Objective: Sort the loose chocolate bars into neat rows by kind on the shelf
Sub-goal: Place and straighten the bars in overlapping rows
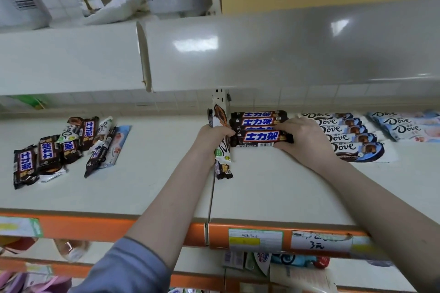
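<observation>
On the shelf [262, 185], right grip [307, 140] clasps brown Snickers bar [262, 137]; left grip [212, 137] clutches wrapped bars [222, 150].

Bare shelf [147, 173] between loose pile [64, 147] and hands [262, 137] — shelf above overhangs.
</observation>
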The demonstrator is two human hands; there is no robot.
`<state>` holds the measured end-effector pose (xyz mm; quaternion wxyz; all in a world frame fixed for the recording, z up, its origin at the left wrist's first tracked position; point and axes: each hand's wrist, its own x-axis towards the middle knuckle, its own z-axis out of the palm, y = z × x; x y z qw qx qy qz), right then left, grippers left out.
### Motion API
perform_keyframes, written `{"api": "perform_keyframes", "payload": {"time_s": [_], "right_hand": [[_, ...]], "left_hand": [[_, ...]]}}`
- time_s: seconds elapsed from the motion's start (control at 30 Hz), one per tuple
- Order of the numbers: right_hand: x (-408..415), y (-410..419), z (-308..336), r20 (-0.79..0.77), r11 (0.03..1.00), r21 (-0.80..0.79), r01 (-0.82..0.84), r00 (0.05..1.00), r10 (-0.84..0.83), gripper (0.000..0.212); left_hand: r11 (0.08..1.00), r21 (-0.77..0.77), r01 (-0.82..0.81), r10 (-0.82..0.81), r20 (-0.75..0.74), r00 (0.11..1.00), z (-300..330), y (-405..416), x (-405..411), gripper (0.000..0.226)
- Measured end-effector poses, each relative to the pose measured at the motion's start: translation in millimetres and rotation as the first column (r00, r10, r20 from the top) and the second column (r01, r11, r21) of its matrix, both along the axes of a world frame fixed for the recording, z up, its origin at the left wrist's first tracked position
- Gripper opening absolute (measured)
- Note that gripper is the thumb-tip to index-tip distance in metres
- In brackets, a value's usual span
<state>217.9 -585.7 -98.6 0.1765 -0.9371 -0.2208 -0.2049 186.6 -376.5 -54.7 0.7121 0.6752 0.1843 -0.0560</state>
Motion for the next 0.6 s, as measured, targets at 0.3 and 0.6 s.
{"api": "perform_keyframes", "payload": {"time_s": [0.3,0.6], "right_hand": [[-9.3,5.9,10.8,-0.163,0.996,0.021,0.088,0.983,-0.083,0.039],[-11.6,11.6,12.7,-0.229,0.997,0.035,0.074,0.971,-0.064,0.041]], "left_hand": [[1.000,-0.018,-0.006,0.006,0.009,1.000,2.5,-0.5,-5.7,0.014],[0.999,-0.033,-0.041,0.042,0.007,0.999,4.8,-1.4,-9.9,0.017]]}}
